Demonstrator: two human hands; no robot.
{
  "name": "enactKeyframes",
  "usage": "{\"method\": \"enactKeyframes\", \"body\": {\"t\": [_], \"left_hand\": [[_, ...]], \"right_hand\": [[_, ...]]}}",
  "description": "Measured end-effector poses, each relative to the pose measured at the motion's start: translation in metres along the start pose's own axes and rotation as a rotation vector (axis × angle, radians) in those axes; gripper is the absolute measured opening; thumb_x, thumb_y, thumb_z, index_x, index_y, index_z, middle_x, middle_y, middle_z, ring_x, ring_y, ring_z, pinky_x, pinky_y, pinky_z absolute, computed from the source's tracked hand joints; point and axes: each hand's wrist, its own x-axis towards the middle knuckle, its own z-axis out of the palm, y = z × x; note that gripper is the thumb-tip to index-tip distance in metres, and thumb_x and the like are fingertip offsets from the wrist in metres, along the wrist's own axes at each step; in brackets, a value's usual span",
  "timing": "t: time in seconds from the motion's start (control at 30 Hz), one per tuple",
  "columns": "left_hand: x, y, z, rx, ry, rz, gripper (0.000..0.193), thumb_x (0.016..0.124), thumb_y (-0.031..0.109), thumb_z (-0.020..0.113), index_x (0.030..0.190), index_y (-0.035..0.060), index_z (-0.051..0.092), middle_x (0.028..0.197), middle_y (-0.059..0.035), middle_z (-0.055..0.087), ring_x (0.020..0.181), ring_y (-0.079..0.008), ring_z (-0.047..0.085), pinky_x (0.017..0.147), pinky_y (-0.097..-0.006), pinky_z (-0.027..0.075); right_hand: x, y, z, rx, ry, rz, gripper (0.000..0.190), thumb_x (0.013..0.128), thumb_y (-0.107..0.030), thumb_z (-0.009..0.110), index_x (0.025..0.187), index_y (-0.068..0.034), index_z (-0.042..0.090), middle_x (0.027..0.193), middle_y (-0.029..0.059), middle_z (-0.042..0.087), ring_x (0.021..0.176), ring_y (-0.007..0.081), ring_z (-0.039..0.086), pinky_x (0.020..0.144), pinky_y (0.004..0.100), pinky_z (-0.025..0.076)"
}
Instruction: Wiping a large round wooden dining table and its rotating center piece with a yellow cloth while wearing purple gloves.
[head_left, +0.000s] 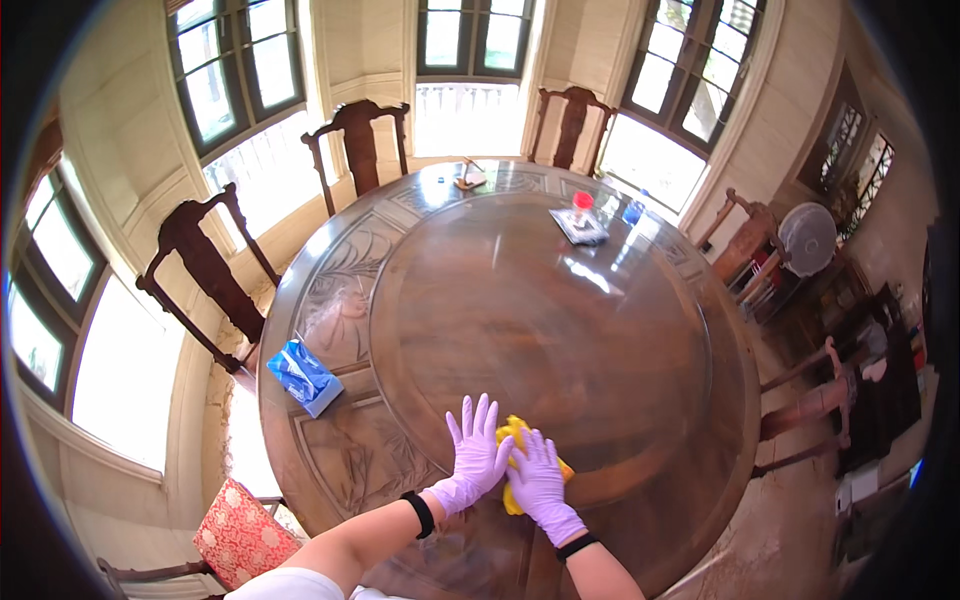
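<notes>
A yellow cloth (512, 499) lies on the round wooden table (465, 300), close to its near side. My right hand (538, 476), in a thin purple glove, presses down on the cloth, which shows around the palm and fingertips. Just left of it, my left hand (477, 454), gloved the same way, is spread with its fingers apart and holds nothing. Its thumb reaches the cloth's left part beside my right hand; whether they touch is unclear. Black bands circle both wrists.
A blue tissue pack (305, 379) sits on the table's left rim. Farther back are a red-capped container (582, 204) on a flat dark item, a blue object (634, 210) and a small stand (470, 178). Carved wooden chairs (206, 270) surround the table; a red patterned cushion (244, 534) is at lower left.
</notes>
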Motion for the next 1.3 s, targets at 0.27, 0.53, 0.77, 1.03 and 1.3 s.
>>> {"method": "enactKeyframes", "body": {"t": [0.27, 0.53, 0.77, 1.03, 1.3], "left_hand": [[0.021, -0.063, -0.031, 0.178, 0.013, 0.043, 0.073, 0.093, 0.042, 0.051, 0.146, -0.0015, 0.028, 0.156, -0.0203, 0.021, 0.146, -0.0433, 0.009, 0.113, -0.0649, 0.002], [0.055, -0.106, -0.057, 0.28, 0.058, 0.095, 0.069, 0.093, 0.043, 0.05, 0.146, 0.0012, 0.032, 0.155, -0.0177, 0.024, 0.146, -0.0401, 0.01, 0.114, -0.0644, 0.0], [0.037, -0.053, -0.054, 0.146, 0.002, 0.158, 0.065, 0.092, 0.049, 0.05, 0.147, 0.0168, 0.037, 0.155, -0.0187, 0.023, 0.145, -0.0436, 0.012, 0.109, -0.0712, 0.002], [0.03, -0.053, -0.035, 0.18, -0.035, 0.072, 0.072, 0.091, 0.053, 0.05, 0.15, 0.0161, 0.031, 0.158, -0.0175, 0.018, 0.146, -0.043, 0.008, 0.108, -0.0725, 0.003], [0.031, -0.053, -0.036, 0.214, -0.115, 0.165, 0.077, 0.089, 0.055, 0.052, 0.149, 0.0113, 0.032, 0.158, -0.019, 0.017, 0.146, -0.0439, 0.007, 0.108, -0.0723, 0.001]], "right_hand": [[-0.035, 0.158, -0.044, -0.118, 0.071, 0.377, 0.059, 0.093, -0.031, 0.053, 0.147, -0.014, 0.038, 0.149, 0.0232, 0.034, 0.141, 0.04, 0.028, 0.117, 0.0523, 0.015], [-0.029, 0.175, -0.045, -0.138, 0.082, 0.509, 0.058, 0.095, -0.032, 0.05, 0.149, -0.015, 0.035, 0.151, 0.0219, 0.032, 0.142, 0.0394, 0.025, 0.118, 0.0514, 0.014], [-0.029, 0.156, -0.033, -0.178, 0.125, 0.507, 0.061, 0.093, -0.036, 0.053, 0.148, -0.016, 0.036, 0.15, 0.0221, 0.035, 0.141, 0.041, 0.027, 0.117, 0.0529, 0.014], [-0.028, 0.14, -0.027, -0.187, 0.072, 0.517, 0.062, 0.094, -0.04, 0.051, 0.149, -0.018, 0.034, 0.155, 0.0189, 0.027, 0.142, 0.0406, 0.024, 0.117, 0.0532, 0.013], [-0.031, 0.153, -0.051, -0.063, 0.012, 0.282, 0.058, 0.095, -0.034, 0.05, 0.148, -0.015, 0.036, 0.153, 0.0213, 0.028, 0.142, 0.0421, 0.022, 0.118, 0.0523, 0.013]]}}
